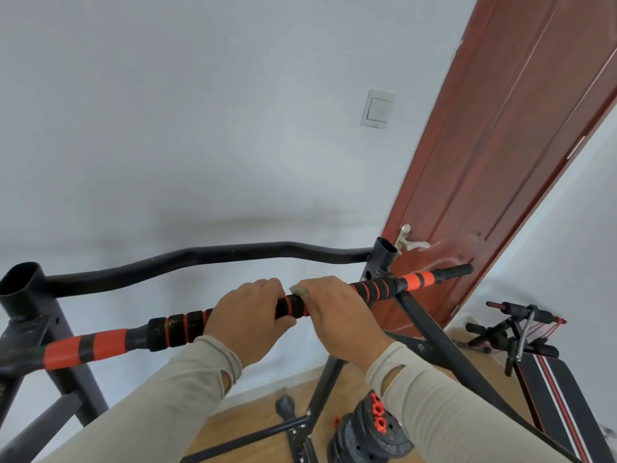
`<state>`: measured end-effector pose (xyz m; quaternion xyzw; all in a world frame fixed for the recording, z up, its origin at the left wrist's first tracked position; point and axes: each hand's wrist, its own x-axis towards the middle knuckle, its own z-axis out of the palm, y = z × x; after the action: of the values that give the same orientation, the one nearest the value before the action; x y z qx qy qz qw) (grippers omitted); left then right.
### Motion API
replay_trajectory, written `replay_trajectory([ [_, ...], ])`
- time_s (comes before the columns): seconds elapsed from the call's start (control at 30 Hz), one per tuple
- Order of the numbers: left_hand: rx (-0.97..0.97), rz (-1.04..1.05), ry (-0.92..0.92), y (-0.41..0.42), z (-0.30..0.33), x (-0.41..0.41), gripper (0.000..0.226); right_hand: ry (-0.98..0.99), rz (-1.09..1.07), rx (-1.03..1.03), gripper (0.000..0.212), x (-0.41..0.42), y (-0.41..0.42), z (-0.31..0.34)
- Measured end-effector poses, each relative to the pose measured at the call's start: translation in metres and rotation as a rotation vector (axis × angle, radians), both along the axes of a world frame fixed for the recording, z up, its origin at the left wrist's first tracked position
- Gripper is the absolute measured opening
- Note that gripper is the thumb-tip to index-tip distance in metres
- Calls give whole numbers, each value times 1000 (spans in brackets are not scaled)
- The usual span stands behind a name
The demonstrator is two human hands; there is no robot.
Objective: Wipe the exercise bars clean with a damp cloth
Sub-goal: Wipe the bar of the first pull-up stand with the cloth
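Your left hand and right hand both curl over the padded front bar of a black pull-up frame, side by side at the centre of the scene; a scrap of greenish cloth shows under your right fingers. The bar, banded in black and orange, runs from 8 o'clock up to 2 o'clock. Behind it arches a bare black rear bar. At 1 o'clock stands a red-brown door, a light switch beside it. Weight plates lie on the wooden floor at 5 o'clock, a bench at 4 o'clock
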<state>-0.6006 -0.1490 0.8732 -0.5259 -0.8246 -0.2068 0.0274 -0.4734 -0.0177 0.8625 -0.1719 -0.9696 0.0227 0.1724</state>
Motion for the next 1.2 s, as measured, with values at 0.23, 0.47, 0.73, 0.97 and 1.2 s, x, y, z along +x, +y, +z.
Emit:
replay_trajectory([
  [0.23, -73, -24, 20, -34, 24, -28, 69, 61, -11, -23, 22, 1, -8, 0],
  [0.47, -169, 79, -7, -111, 10, -77, 45, 108, -109, -92, 35, -9, -8, -7],
  [0.73, -76, 80, -66, -111, -4, -79, 34, 155, -273, -25, 16, -63, -99, -2],
  [0.97, -74, 68, -73, -111, -6, -83, 35, 153, 192, 88, 36, -55, -93, -16],
  [1.2, -79, 87, -86, -113, -6, -81, 37, -202, -394, 199, 31, 11, 8, 31],
])
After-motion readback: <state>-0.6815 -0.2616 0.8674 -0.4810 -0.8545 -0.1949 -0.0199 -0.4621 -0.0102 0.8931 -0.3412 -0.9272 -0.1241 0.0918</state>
